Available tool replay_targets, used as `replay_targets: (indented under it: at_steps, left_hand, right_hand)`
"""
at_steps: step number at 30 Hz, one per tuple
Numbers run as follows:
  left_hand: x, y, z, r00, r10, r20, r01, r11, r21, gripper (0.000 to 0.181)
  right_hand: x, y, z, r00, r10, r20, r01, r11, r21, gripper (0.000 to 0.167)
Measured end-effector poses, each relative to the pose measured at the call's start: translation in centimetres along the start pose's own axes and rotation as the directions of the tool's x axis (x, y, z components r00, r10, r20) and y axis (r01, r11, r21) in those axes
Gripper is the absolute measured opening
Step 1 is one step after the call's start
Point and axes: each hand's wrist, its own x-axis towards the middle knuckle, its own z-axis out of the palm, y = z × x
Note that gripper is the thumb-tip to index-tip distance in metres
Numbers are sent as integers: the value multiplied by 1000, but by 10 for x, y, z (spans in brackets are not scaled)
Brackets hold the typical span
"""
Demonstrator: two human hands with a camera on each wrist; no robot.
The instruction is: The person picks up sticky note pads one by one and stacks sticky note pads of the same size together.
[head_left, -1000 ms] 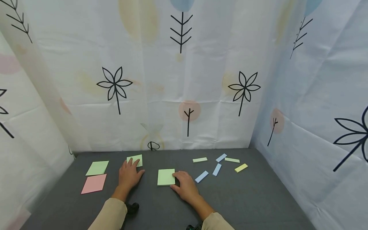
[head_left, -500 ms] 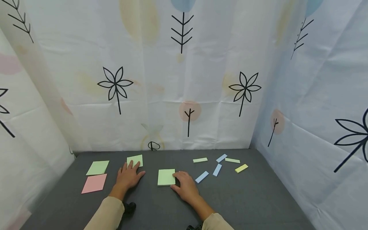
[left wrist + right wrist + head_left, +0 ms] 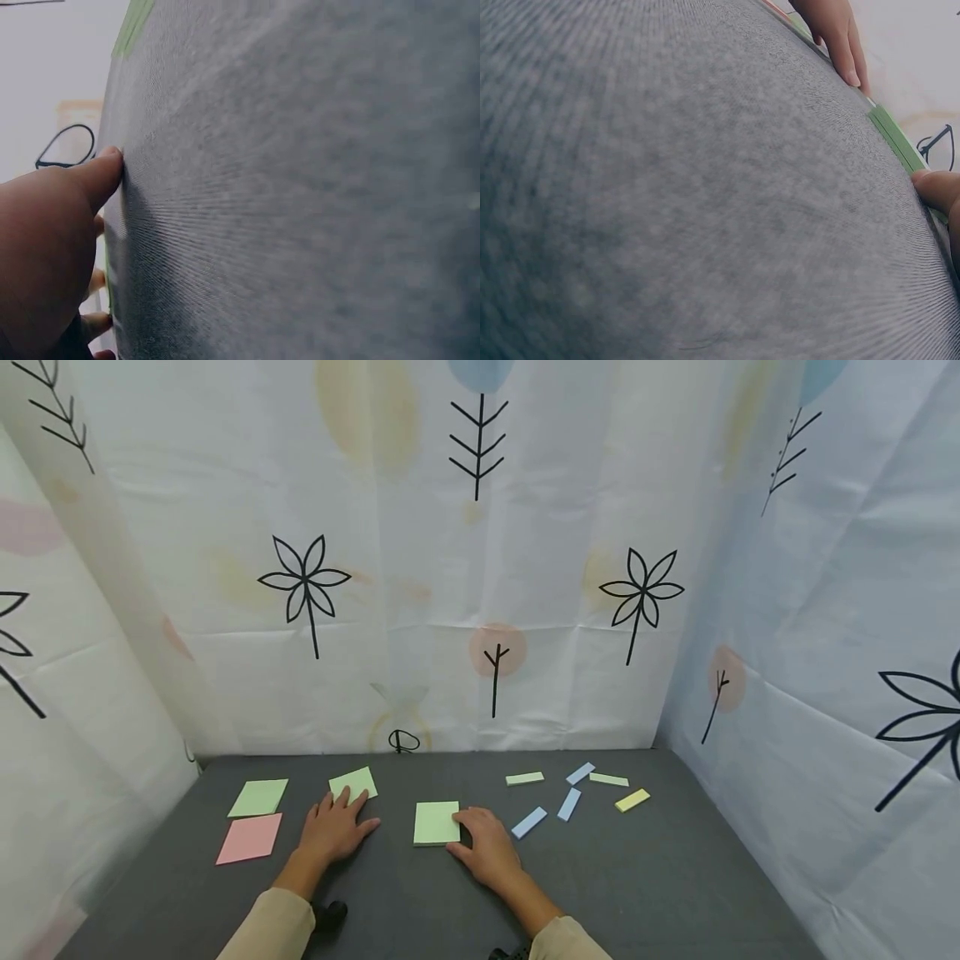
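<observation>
In the head view my left hand (image 3: 332, 833) lies with spread fingers on the near part of a pale green sticky note (image 3: 351, 781), which sits askew on the table. The left wrist view shows the thumb (image 3: 101, 176) against the table surface. To the right, a thicker green sticky note pad (image 3: 435, 823) lies flat. My right hand (image 3: 489, 850) grips its right side, fingertips at the right edge and thumb by the near corner. The pad's layered edge (image 3: 896, 139) shows in the right wrist view, with the thumb (image 3: 934, 186) touching it.
Another green note (image 3: 258, 797) and a pink note (image 3: 250, 838) lie at left. Several narrow strips lie at right, among them blue (image 3: 529, 822), green (image 3: 524, 778) and yellow (image 3: 632, 800). A patterned curtain (image 3: 420, 568) walls the grey table (image 3: 637, 877) behind and at the sides.
The green note under my left fingers has turned a little counterclockwise. The left hand has shifted slightly toward me, its forearm leaning further left. My right hand and the pad stay put.
</observation>
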Motion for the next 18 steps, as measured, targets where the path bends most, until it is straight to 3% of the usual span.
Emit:
replay_targets:
  at_steps: [14,18]
  left_hand:
    - [-22,5,-5,999,37,2,-37,999,21,62]
    - [-24,5,-8,998,42,-47,-40,999,32,57]
  right_hand:
    - [-1,1,2,1000,12,9,-12,1000,-6,45]
    - [0,1,2,1000,13,10,-13,1000,-3,45]
